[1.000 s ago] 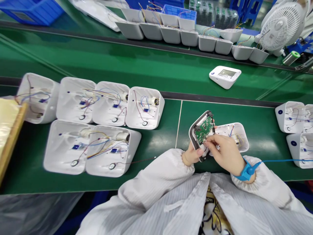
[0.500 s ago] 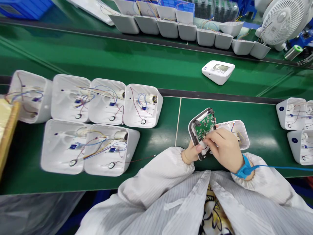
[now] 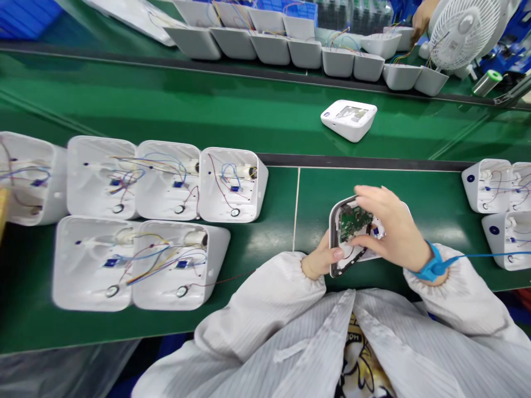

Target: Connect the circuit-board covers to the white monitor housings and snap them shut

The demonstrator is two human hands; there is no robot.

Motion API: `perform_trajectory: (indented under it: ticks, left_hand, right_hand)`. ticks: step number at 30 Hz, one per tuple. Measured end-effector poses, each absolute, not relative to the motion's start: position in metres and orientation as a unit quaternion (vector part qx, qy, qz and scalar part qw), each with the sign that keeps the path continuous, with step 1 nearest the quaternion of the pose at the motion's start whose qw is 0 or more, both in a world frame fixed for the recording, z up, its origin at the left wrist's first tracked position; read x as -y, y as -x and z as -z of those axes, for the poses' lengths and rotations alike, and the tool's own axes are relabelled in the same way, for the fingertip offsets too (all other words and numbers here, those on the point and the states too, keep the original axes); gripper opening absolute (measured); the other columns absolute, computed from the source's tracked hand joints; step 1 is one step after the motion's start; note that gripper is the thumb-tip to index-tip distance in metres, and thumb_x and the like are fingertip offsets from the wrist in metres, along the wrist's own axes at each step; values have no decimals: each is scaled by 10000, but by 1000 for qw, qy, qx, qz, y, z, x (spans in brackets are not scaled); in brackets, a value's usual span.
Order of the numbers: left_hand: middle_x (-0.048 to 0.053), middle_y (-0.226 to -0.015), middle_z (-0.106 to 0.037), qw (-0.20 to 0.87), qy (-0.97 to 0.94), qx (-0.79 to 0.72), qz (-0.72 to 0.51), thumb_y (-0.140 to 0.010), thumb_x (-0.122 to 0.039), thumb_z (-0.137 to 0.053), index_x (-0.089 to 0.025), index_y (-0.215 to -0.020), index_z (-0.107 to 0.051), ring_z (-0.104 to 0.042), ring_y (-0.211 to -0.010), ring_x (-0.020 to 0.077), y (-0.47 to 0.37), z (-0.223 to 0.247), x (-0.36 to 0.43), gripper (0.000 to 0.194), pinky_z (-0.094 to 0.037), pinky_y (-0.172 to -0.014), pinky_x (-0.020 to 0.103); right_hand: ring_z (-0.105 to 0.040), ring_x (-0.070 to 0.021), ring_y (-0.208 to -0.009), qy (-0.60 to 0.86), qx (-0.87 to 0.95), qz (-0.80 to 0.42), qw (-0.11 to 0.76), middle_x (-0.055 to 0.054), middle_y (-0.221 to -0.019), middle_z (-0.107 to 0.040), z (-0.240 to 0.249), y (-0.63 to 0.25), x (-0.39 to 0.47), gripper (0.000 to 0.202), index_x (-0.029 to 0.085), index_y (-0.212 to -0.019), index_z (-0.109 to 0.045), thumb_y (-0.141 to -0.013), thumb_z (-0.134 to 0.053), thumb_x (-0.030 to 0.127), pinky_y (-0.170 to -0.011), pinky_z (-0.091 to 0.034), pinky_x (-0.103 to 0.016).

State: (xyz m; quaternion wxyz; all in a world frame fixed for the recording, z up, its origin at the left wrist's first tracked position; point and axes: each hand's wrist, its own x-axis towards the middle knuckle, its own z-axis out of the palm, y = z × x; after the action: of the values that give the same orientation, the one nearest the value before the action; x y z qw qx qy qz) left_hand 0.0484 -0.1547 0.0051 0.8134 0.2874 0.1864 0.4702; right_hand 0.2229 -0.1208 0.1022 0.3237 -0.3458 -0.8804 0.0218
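Note:
My left hand point(image 3: 320, 260) is closed on the left edge of a white cover point(image 3: 333, 237) with a dark rim, held tilted above the bench. Inside that cover lies a green circuit board point(image 3: 352, 221). My right hand point(image 3: 390, 229) spans the right side of the cover with thumb and fingers spread apart; its fingertips are close to the top edge and its thumb is by the board's lower side. Whether they press on it I cannot tell. Behind the right hand is a white housing point(image 3: 367, 255), mostly hidden, with a blue connector point(image 3: 376, 231) showing.
Several open white housings point(image 3: 234, 185) with wires stand at left, more point(image 3: 486, 185) at right. A white device with a display point(image 3: 349, 119) lies beyond the black ledge. Along the back run grey-white shells point(image 3: 305, 52) and a fan point(image 3: 464, 33). A blue cord point(image 3: 489, 255) trails from my right wrist.
My right hand has gone from fingers bunched at the board to spread over the cover's right side. The cover has turned more upright. Another person's hand has appeared beside the fan.

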Motion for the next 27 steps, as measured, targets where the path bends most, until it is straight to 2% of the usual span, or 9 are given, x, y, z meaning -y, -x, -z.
perform_trajectory:
  ticks: [2,4,6,8,11,14,18,23,27]
  left_hand:
    - [151,-1301,-642,809,-300,-192,-467,-637,-561,-820,-155,-1365,-567,-581,-1273,347,-46,-12,153,871,-468,-1097,457]
    - [164,-1322,-630,806,-300,-205,-467,-635,-582,-816,-153,-1402,-545,-562,-1297,366,-44,-15,151,920,-463,-1107,476]
    - [155,-1390,-588,801,-292,-205,-480,-623,-582,-823,-185,-1459,-491,-518,-1349,374,-44,-17,149,983,-443,-1130,488]
    - [148,-1427,-562,800,-287,-205,-485,-617,-574,-828,-207,-1490,-452,-496,-1371,376,-45,-17,148,1019,-431,-1143,501]
    - [177,-1381,-592,802,-290,-224,-472,-604,-591,-823,-162,-1449,-494,-534,-1326,398,-47,-19,148,1004,-441,-1127,526]
    - [182,-1348,-612,802,-295,-235,-464,-581,-589,-831,-139,-1387,-549,-557,-1295,403,-48,-25,147,964,-438,-1127,535]
    - [167,-1282,-650,826,-262,-219,-448,-513,-560,-839,-139,-1332,-595,-555,-1289,403,-47,-29,143,953,-438,-1125,549]
    - [149,-1158,-700,829,-269,-212,-442,-556,-523,-810,-129,-1284,-634,-583,-1272,367,-47,-26,142,846,-472,-1104,484]
    - [163,-1148,-699,825,-294,-203,-438,-588,-551,-801,-102,-1288,-627,-556,-1304,376,-49,-33,143,850,-438,-1138,488]
  right_hand:
    - [-685,-230,-1030,439,841,-13,316,-116,-1103,-722,-107,-240,120,444,162,-1151,-646,-949,-585,552,-873,-532,-352]
    - [-659,-193,-686,557,799,3,227,-60,-750,-701,-109,-256,120,442,178,-867,-698,-976,-519,567,-609,-463,-308]
    - [-580,-183,-552,616,779,2,114,-43,-596,-625,-105,-265,121,508,185,-696,-670,-979,-500,571,-520,-348,-308]
    - [-599,-199,-614,618,781,-13,94,-54,-641,-646,-99,-263,124,463,183,-694,-673,-960,-548,540,-548,-351,-311]
    - [-643,-195,-761,585,772,-102,227,-56,-782,-704,-90,-251,131,286,183,-806,-707,-942,-604,412,-676,-456,-309]
    - [-676,-169,-786,558,703,-267,351,-46,-874,-742,-86,-242,136,195,200,-922,-742,-920,-629,359,-724,-521,-295]
    - [-699,-176,-800,543,611,-417,398,-76,-997,-758,-83,-240,137,221,198,-985,-755,-875,-669,370,-687,-567,-304]
    - [-654,-148,-641,573,624,-375,377,-37,-764,-717,-83,-239,134,251,171,-989,-706,-817,-703,354,-599,-539,-279]
    - [-653,-142,-658,572,695,-267,345,-35,-791,-718,-81,-235,132,111,187,-819,-672,-852,-612,274,-630,-526,-271]
